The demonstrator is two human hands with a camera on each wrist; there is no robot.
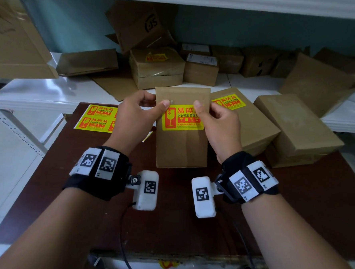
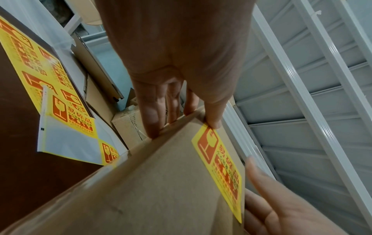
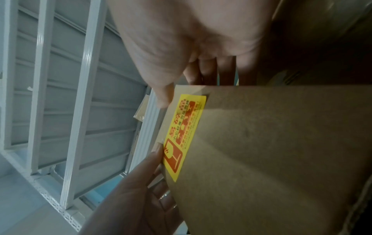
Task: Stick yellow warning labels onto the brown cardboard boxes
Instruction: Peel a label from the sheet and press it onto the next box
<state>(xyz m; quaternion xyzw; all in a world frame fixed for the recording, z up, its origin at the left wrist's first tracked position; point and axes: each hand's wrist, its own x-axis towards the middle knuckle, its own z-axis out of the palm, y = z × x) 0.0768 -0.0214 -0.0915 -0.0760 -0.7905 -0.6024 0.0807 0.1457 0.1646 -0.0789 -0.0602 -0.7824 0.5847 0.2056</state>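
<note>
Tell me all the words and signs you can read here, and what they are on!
"易碎品" with a broken-glass sign: yellow label on the held box, under the left hand and right hand.
"小心轻放 勿压": same label, second line; the rest is covered.
"易碎品": label sheet and labelled box.
"SF": tilted back box.
Smaller print, white shipping labels: too blurred.
</note>
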